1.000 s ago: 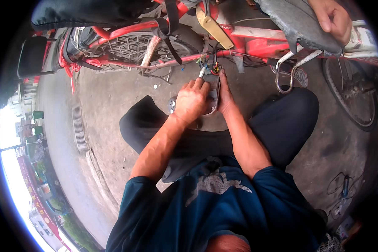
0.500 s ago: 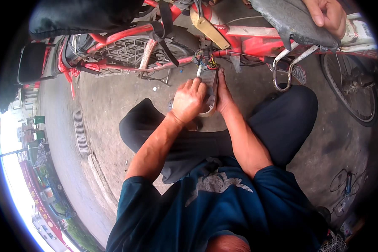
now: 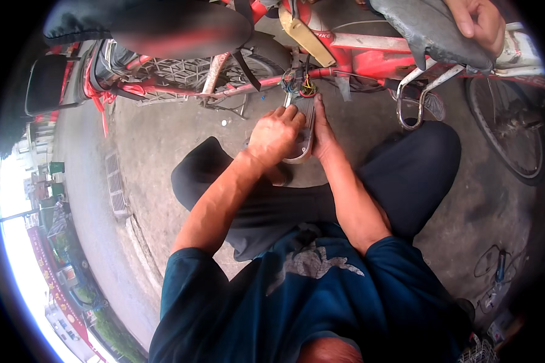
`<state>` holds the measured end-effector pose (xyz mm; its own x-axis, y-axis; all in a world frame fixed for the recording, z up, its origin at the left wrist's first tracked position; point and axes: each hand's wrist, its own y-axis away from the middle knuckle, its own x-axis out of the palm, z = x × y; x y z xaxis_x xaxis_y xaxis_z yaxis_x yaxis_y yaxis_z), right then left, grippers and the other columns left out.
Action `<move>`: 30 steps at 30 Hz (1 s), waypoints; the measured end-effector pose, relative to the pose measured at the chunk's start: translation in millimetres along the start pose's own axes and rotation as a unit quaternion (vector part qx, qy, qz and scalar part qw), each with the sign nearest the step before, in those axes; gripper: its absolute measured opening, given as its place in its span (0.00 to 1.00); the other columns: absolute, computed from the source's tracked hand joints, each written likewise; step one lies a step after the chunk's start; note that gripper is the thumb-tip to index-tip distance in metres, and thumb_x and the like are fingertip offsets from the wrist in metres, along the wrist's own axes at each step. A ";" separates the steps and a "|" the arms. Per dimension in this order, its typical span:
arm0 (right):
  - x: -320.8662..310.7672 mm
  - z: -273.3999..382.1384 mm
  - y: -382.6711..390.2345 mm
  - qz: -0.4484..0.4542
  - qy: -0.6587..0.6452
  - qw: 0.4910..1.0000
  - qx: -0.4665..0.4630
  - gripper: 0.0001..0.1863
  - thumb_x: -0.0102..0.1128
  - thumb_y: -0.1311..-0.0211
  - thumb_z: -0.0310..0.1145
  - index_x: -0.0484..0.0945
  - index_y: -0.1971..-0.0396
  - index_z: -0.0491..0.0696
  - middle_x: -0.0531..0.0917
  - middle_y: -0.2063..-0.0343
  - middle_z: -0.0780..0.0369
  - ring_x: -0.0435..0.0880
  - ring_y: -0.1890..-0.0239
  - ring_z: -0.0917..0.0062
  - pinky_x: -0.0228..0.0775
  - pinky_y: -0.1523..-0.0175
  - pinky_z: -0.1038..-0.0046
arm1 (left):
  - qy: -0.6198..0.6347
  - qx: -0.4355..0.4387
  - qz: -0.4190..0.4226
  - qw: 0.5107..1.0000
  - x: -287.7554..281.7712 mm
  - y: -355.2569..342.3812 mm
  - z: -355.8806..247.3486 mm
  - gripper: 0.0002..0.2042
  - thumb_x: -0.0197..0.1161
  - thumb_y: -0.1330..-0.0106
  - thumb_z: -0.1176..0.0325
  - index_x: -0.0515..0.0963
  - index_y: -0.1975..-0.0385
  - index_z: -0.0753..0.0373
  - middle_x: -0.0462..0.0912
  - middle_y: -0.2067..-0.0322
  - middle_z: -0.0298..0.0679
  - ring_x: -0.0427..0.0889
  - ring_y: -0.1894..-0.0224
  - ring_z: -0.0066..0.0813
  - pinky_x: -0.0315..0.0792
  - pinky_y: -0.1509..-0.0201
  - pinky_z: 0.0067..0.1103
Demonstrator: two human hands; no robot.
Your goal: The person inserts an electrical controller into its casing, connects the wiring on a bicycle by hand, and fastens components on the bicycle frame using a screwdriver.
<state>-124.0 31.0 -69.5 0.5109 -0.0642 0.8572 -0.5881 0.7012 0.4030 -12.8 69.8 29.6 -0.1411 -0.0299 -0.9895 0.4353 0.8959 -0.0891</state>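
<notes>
In the head view, the right hand point(image 3: 324, 136) is gripping the grey ribbed case point(image 3: 307, 114) along its edge; the left hand point(image 3: 277, 133) is curling over it, its hold unclear. Coloured wires point(image 3: 307, 88) are bunching just beyond both hands.

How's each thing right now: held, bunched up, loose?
Left hand: curled, its grip partly hidden
Right hand: against the ribbed box
Ribbed box: partly covered by the left hand
Coloured wires: exposed, bunched
Black strap: one end loose
Grey saddle: under another person's hand
</notes>
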 end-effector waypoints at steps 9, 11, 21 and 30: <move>2.4 11.0 2.9 0.034 -0.023 0.998 0.043 0.43 0.39 0.41 0.72 0.66 0.40 0.49 0.74 0.46 0.57 0.75 0.47 0.67 0.70 0.44 0.64 | 0.092 -0.015 0.035 0.995 -11.1 -3.9 19.5 0.17 0.67 0.58 0.73 0.79 0.63 0.59 0.77 0.59 0.39 0.76 0.56 0.41 0.71 0.49 0.31; 1.8 10.8 0.4 0.033 -0.028 0.998 0.047 0.44 0.39 0.41 0.72 0.65 0.40 0.49 0.74 0.46 0.57 0.76 0.47 0.67 0.70 0.44 0.64 | 0.112 -0.034 0.026 0.993 -13.6 -5.0 25.7 0.19 0.67 0.57 0.73 0.79 0.61 0.59 0.77 0.57 0.40 0.76 0.55 0.42 0.71 0.48 0.31; -0.5 8.0 -3.5 0.039 -0.008 0.999 0.026 0.45 0.40 0.42 0.73 0.64 0.39 0.48 0.74 0.48 0.57 0.77 0.50 0.67 0.72 0.48 0.63 | 0.276 -0.188 0.135 0.933 -20.4 -7.3 34.7 0.20 0.66 0.52 0.74 0.77 0.56 0.61 0.75 0.58 0.42 0.80 0.60 0.41 0.74 0.55 0.29; 5.4 9.9 4.6 0.021 0.018 1.000 -0.008 0.45 0.54 0.47 0.68 0.61 0.39 0.48 0.73 0.48 0.56 0.75 0.49 0.68 0.70 0.46 0.65 | 0.419 -0.212 0.119 0.875 -11.0 0.9 44.7 0.18 0.62 0.51 0.78 0.77 0.57 0.63 0.76 0.61 0.41 0.80 0.60 0.37 0.74 0.55 0.26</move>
<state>-130.2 27.0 -59.8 0.5090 -0.0090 0.8607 -0.5998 0.7134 0.3622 28.8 51.1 35.3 -0.7709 0.3567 -0.5277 0.1980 0.9216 0.3338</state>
